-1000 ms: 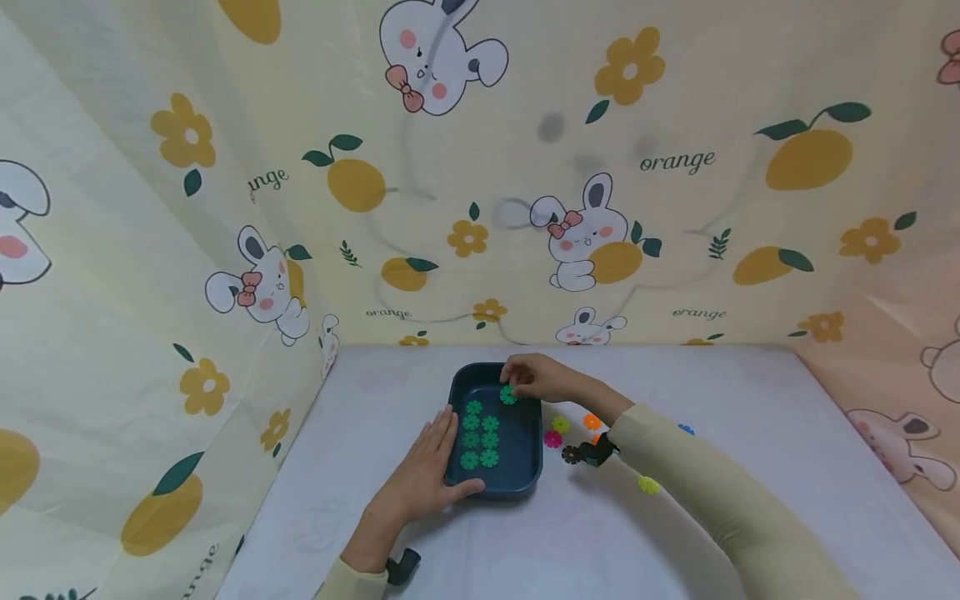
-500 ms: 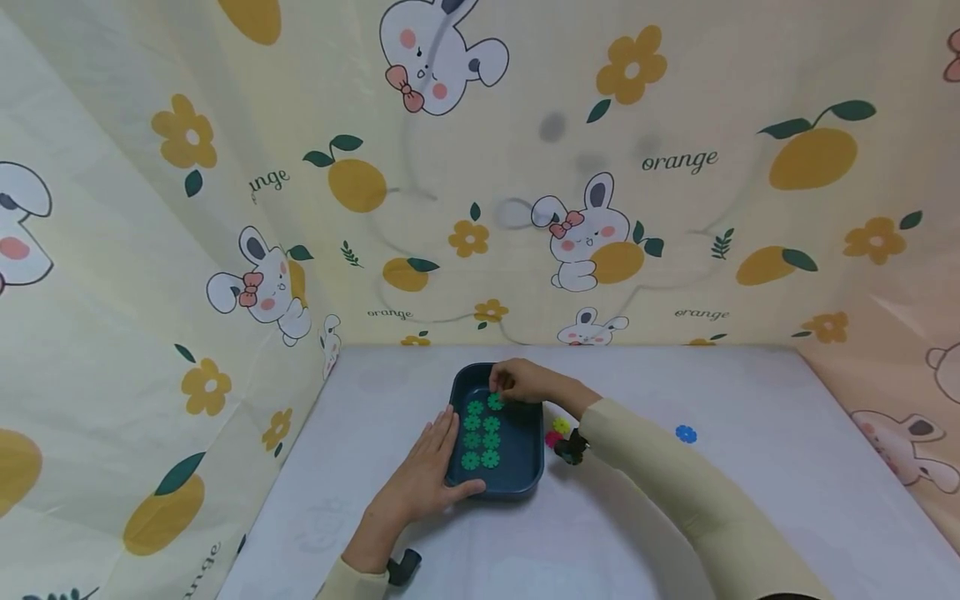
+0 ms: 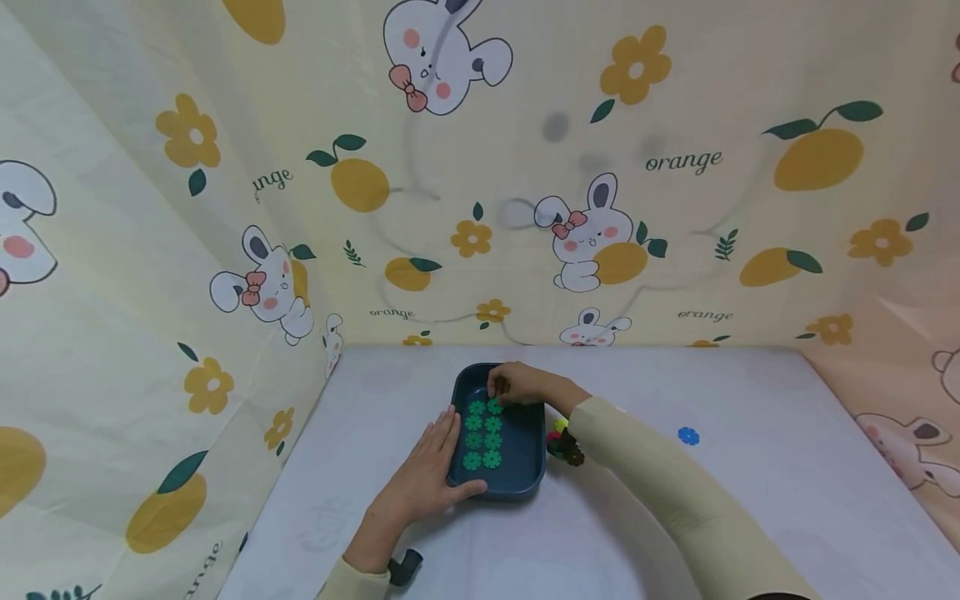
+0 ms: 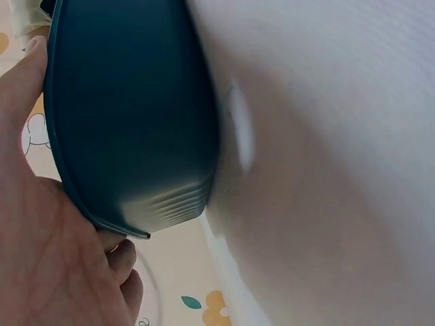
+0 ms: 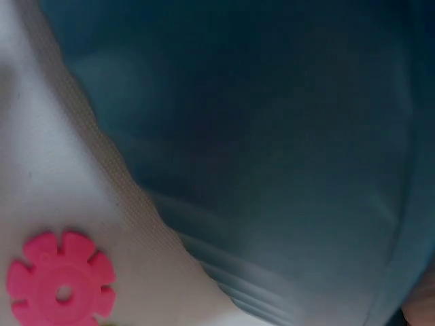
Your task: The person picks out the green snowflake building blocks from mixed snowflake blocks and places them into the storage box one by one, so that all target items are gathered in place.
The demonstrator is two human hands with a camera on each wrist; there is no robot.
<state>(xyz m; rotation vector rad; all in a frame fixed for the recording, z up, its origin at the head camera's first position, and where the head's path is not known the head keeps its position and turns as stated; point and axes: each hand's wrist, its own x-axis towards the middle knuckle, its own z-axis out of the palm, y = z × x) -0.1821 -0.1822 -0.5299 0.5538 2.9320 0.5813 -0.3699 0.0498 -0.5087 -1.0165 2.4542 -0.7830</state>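
Observation:
A dark blue tray (image 3: 517, 475) sits on the table with several green flower-shaped plastic pieces (image 3: 472, 441) in two columns inside it. My left hand (image 3: 422, 475) lies along the tray's left side, fingers straight and thumb on the near rim; the left wrist view shows its palm beside the tray wall (image 4: 136, 122). Over the far part of the tray, my right hand (image 3: 523, 384) pinches a green flower-shaped piece (image 3: 495, 406) at the top of the right column, close to the tray floor. The right wrist view shows mostly the tray's outer wall (image 5: 258, 156), with the fingers nearly hidden.
Right of the tray lie a pink flower-shaped piece (image 5: 62, 282) and a yellow one (image 3: 561, 426), partly covered by the right wrist's camera (image 3: 561, 447). A blue flower-shaped piece (image 3: 688, 436) lies farther right. A printed curtain (image 3: 450, 250) stands behind the table.
My right hand has moved left and slightly nearer with the green piece, bringing it to the top of the right column. The left hand and tray have stayed in place.

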